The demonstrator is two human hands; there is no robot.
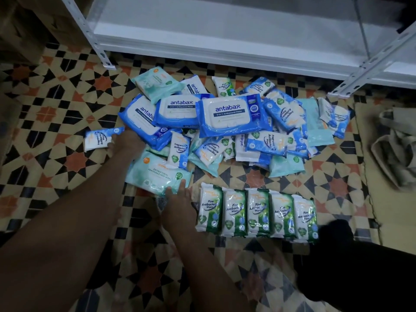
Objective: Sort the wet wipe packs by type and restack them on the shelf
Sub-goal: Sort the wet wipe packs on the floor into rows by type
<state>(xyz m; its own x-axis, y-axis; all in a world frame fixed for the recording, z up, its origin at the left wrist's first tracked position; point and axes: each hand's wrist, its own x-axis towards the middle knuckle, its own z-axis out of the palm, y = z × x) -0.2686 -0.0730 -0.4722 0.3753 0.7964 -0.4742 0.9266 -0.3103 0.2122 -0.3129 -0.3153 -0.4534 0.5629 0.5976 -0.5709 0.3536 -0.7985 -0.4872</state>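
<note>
Wet wipe packs [225,122] heaped on floor [56,109]; five pine packs [256,211] in row. Left hand [126,143] touches a small blue pack [99,138], fingers hidden, grip unclear. Right hand [180,202] rests flat on teal pack [157,174].

Mixed heap of wet wipe packs [225,122] was seen lying on patterned floor before white shelf [225,25]. Large blue antabax packs [231,114] were laid flat on top, labels up, overlapping. Small blue fragrance-free packs [265,143] were scattered at odd angles through heap; one [99,139] was set apart at left. Pale teal packs [155,174] were found at heap's near-left and far edges. Five green pine packs [256,212] were lined side by side in neat row near heap.
</note>
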